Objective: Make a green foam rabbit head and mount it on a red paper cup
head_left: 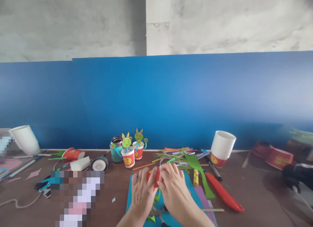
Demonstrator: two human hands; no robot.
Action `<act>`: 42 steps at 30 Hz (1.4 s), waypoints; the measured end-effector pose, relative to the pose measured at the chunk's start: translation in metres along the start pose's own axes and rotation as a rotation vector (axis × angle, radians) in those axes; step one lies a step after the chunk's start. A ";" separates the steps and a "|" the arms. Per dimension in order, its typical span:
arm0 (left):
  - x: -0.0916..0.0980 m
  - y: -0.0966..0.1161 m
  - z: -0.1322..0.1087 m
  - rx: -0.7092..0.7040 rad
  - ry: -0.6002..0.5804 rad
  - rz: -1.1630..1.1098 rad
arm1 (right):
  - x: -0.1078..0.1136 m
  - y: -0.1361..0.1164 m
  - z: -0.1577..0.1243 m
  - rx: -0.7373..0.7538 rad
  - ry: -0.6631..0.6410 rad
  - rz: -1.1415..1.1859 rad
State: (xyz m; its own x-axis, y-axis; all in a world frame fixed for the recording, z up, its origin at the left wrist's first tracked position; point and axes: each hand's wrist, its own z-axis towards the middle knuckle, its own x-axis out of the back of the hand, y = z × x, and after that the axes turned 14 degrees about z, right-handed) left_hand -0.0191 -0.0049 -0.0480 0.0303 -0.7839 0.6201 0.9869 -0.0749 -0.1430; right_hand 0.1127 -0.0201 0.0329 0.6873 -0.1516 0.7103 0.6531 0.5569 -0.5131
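Note:
Both my hands are closed around a red paper cup (152, 177) above the blue sheets. My left hand (143, 191) wraps its left side, and my right hand (174, 186) grips its right side, hiding most of it. A short green straw piece (171, 160) shows just beyond my right fingers; whether it is attached to the cup I cannot tell. Under my wrists, scissors (158, 213) and green paper scraps (152, 218) lie on the blue paper (133, 196). Behind stand two paper-cup figures with green animal heads, the nearer cup (128, 158) and the farther one (139, 151).
Coloured sticks (176, 154), a green paper strip (199, 168), a yellow glue stick (196, 178) and a red-handled tool (223, 192) lie to the right. Stacked cups (223, 145) stand behind. A teal jar (116, 152) and a tipped red cup (72, 154) are left.

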 end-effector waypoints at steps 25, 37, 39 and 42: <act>-0.001 -0.001 0.008 0.156 -0.082 -0.638 | 0.004 0.023 0.012 -0.014 -0.008 0.164; 0.001 -0.002 0.017 0.286 -0.229 -0.913 | 0.001 0.020 0.009 0.109 0.005 -0.036; 0.003 0.000 0.019 0.334 -0.324 -0.985 | -0.001 0.021 0.009 0.130 0.013 -0.033; 0.005 0.001 0.022 0.371 -0.431 -1.112 | -0.004 0.025 0.009 0.182 0.027 -0.057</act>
State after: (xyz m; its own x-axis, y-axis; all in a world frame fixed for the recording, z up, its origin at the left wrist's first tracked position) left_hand -0.0148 0.0051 -0.0281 -0.8680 -0.1366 0.4775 0.4941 -0.3343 0.8026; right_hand 0.1235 0.0020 0.0219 0.6609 -0.2078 0.7211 0.6248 0.6847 -0.3754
